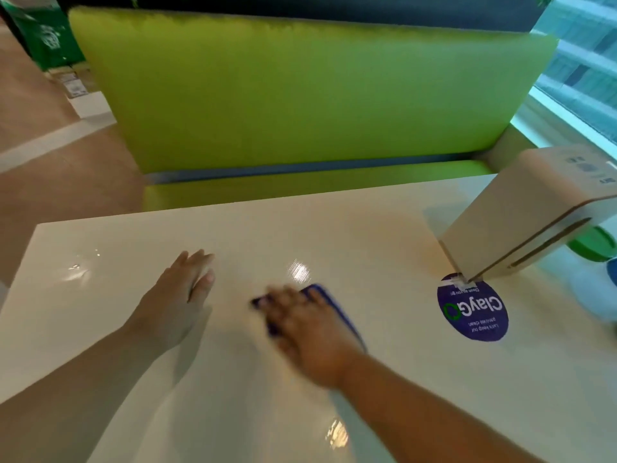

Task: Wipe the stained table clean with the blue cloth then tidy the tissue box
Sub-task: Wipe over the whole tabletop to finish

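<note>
My right hand (300, 324) presses flat on the blue cloth (329, 302) near the middle of the glossy white table (384, 235); the hand is blurred and covers most of the cloth. My left hand (182, 295) rests palm down on the table just left of it, fingers together and holding nothing. The beige cardboard tissue box (521, 215) stands tilted at the table's right side, one corner touching a round purple sticker (472, 312). A wet smear (78, 265) glistens near the table's far left corner.
A lime-green bench seat (300, 95) runs along the table's far edge. A green object (591, 243) and something blue sit behind the tissue box at the right edge. Wood-tone floor lies to the left, a window to the right.
</note>
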